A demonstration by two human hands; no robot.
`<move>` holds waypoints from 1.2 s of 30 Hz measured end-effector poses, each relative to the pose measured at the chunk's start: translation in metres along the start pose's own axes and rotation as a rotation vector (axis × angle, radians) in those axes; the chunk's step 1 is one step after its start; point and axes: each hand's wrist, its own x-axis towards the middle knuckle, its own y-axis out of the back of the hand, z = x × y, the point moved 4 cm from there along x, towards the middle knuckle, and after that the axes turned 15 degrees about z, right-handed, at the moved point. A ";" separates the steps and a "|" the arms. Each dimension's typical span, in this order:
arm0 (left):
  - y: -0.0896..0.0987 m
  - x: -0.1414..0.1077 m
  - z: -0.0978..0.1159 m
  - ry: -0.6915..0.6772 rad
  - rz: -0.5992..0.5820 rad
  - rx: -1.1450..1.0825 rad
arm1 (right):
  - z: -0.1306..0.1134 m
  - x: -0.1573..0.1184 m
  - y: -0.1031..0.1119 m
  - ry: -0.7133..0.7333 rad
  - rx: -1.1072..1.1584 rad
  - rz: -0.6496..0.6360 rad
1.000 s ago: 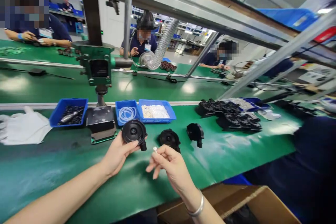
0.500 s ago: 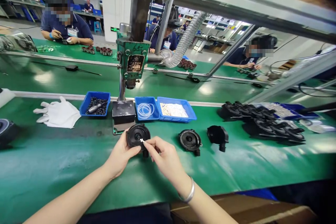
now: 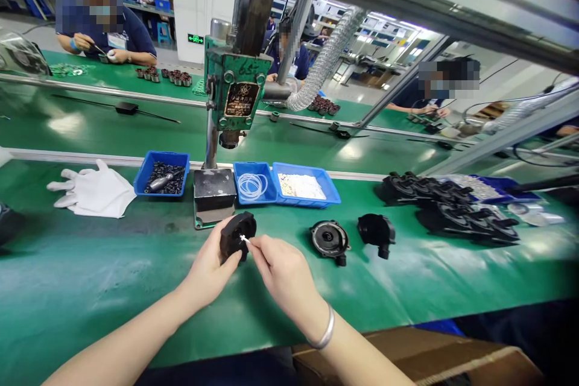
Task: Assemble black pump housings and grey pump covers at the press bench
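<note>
My left hand (image 3: 210, 268) grips a round black housing (image 3: 231, 235) by its left and lower edge, in front of the press's black base block (image 3: 214, 190). The housing is tilted, its open side turned toward my right hand (image 3: 284, 268). Between my right thumb and forefinger is a small white pin (image 3: 245, 239), its tip at the middle of the housing. Whether the tip sits in the hole is too small to tell. To the right, a second black housing (image 3: 330, 239) and a black cover (image 3: 375, 232) lie on the green mat (image 3: 172, 338).
A press (image 3: 237, 93) stands behind my hands. Blue bins hold black parts (image 3: 156, 160), clear tubing (image 3: 253, 198) and small white parts (image 3: 332, 196). A white glove (image 3: 102, 190) lies left; black housings (image 3: 461, 223) pile right. People work across the bench.
My left hand has tilted the housing, so it shows narrower and more from the side. My right hand stays close, with the white pin still at its centre. The camera view has shifted slightly.
</note>
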 end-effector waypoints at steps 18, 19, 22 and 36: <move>0.003 -0.007 0.014 -0.439 0.004 0.495 | -0.008 0.002 -0.013 0.067 -0.056 0.005; 0.004 -0.007 0.014 -0.446 0.000 0.498 | -0.008 0.001 -0.015 0.073 -0.057 0.016; 0.005 -0.006 0.012 -0.463 -0.030 0.500 | -0.005 0.000 -0.024 0.078 -0.048 0.025; 0.001 0.005 0.032 -0.631 -0.141 0.753 | 0.034 -0.002 -0.034 -1.194 1.181 -0.281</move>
